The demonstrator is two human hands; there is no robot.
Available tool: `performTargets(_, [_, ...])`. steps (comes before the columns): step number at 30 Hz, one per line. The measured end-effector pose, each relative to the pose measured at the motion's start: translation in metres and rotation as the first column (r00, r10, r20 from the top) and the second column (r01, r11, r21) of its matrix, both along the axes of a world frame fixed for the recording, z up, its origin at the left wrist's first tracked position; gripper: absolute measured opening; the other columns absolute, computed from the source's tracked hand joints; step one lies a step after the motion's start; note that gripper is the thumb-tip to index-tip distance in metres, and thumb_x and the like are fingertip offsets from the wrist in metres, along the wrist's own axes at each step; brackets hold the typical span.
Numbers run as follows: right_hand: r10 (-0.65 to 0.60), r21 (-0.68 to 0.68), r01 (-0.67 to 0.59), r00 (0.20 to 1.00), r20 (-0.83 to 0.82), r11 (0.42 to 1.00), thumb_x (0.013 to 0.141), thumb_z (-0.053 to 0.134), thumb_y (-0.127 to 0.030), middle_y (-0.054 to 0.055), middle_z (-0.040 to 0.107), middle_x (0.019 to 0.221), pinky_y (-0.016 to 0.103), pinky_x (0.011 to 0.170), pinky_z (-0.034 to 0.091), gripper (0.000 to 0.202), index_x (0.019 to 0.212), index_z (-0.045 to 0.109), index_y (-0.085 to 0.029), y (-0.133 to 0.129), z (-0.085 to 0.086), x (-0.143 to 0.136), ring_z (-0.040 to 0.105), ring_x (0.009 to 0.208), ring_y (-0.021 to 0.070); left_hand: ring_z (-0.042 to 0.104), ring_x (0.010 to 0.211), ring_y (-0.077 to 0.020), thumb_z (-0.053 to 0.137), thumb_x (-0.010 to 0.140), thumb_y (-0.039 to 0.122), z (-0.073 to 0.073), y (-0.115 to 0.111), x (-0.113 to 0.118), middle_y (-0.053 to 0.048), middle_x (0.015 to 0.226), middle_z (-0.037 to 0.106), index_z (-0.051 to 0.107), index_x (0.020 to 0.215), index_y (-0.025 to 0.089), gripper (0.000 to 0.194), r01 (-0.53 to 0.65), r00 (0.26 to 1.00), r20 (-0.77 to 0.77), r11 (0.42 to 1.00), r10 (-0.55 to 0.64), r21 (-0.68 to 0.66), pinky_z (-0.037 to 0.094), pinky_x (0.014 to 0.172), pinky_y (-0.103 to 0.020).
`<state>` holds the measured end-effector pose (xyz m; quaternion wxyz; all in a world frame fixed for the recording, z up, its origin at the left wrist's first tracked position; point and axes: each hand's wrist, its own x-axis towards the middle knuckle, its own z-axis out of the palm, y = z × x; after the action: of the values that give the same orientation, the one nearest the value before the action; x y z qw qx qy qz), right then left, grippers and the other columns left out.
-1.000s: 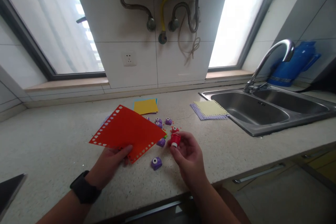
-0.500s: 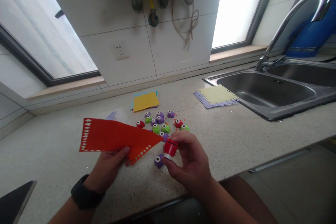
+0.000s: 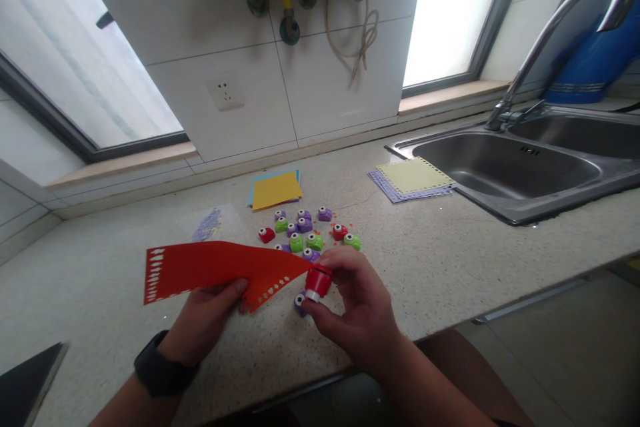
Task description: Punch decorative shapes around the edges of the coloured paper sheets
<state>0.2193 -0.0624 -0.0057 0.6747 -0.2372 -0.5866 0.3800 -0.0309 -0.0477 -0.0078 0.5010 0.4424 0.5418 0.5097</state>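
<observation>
A red sheet of paper (image 3: 205,270), with small shapes cut along its left and lower right edges, is pinched by my left hand (image 3: 213,313) at its lower edge. My right hand (image 3: 357,310) grips a red craft punch (image 3: 319,280) between thumb and fingers, its white button turned down toward the thumb. The paper's right corner meets the punch; whether it sits inside the slot I cannot tell. Just behind my right thumb a purple punch (image 3: 300,301) stands on the counter. Several more punches, such as a green punch (image 3: 297,242) and a red punch (image 3: 267,235), lie beyond the paper.
Yellow and blue paper sheets (image 3: 275,191) lie near the wall. Edge-punched pale yellow and lilac sheets (image 3: 413,177) rest beside the steel sink (image 3: 505,167). Purple bits lie on a clear sheet (image 3: 210,221) at left. A dark flat object (image 3: 30,373) is at lower left.
The paper's left end has dipped and swung slightly left. My right hand and the red punch have shifted a little left, with the punch tilted more.
</observation>
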Motion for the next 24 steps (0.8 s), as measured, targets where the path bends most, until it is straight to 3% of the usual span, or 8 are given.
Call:
performTargets(7, [0.03, -0.024, -0.03, 0.999, 0.012, 0.999, 0.076, 0.08, -0.011, 0.005, 0.058, 0.108, 0.037, 0.087, 0.055, 0.049, 0.117, 0.061, -0.031, 0.0, 0.0, 0.001, 0.06, 0.096, 0.0206, 0.067, 0.07, -0.0201, 0.089, 0.066, 0.039, -0.001, -0.001, -0.002, -0.003, 0.074, 0.075, 0.078, 0.079, 0.017, 0.028, -0.027, 0.999, -0.028, 1.0, 0.027, -0.009, 0.056, 0.066, -0.03])
performTargets(14, [0.106, -0.139, -0.115, 0.992, -0.067, 0.984, 0.079, 0.079, -0.016, 0.002, 0.062, 0.1, 0.033, 0.085, 0.055, 0.04, 0.115, 0.065, -0.03, 0.003, 0.0, 0.001, 0.062, 0.09, 0.0168, 0.071, 0.105, -0.0316, 0.087, 0.069, 0.042, -0.001, -0.001, -0.001, -0.012, 0.108, 0.079, 0.081, 0.099, 0.016, 0.04, 0.0, 0.999, -0.051, 1.0, -0.001, -0.004, 0.054, 0.097, -0.044])
performTargets(19, [0.199, -0.345, -0.277, 0.949, -0.244, 0.897, 0.077, 0.083, -0.024, 0.002, 0.07, 0.092, 0.031, 0.073, 0.058, 0.031, 0.105, 0.07, -0.026, 0.008, 0.007, 0.0, 0.066, 0.08, 0.0156, 0.07, 0.112, -0.0324, 0.086, 0.072, 0.043, 0.0, -0.002, 0.001, -0.013, 0.116, 0.077, 0.08, 0.107, 0.018, 0.044, 0.059, 0.994, -0.093, 0.997, -0.055, 0.046, 0.05, 0.104, -0.043])
performTargets(24, [0.254, -0.461, -0.342, 0.936, -0.242, 0.819, 0.079, 0.081, -0.035, 0.0, 0.069, 0.077, 0.028, 0.065, 0.055, 0.02, 0.092, 0.074, -0.021, 0.015, 0.01, 0.002, 0.063, 0.066, 0.0128, 0.069, 0.115, -0.0318, 0.084, 0.076, 0.038, -0.001, -0.002, 0.003, -0.012, 0.121, 0.076, 0.078, 0.112, 0.02, 0.041, 0.116, 0.992, -0.057, 0.989, -0.111, 0.093, 0.05, 0.105, -0.043])
